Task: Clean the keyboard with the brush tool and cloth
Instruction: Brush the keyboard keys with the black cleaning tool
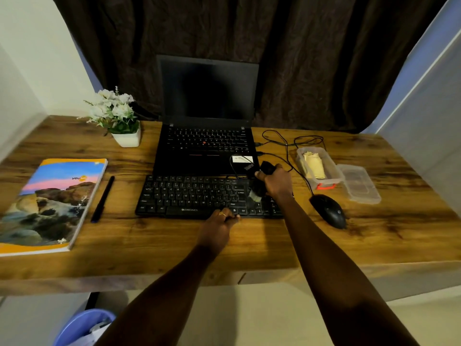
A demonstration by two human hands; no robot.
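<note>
A black keyboard (194,197) lies on the wooden desk (249,245) in front of an open laptop (207,136). My right hand (277,182) grips a black brush tool (258,188), whose pale bristles touch the keys at the keyboard's right part. My left hand (222,222) rests at the keyboard's front edge, its fingers on the bottom row near the spacebar. A yellowish cloth (314,164) lies folded in a clear plastic box (319,168) to the right.
A black mouse (329,211) sits right of the keyboard, with the box's lid (359,183) behind it and cables (289,143) running to the laptop. At left lie a notebook (52,203) and a pen (102,199); a flower pot (118,118) stands at the back. A blue bin (82,328) is below the desk.
</note>
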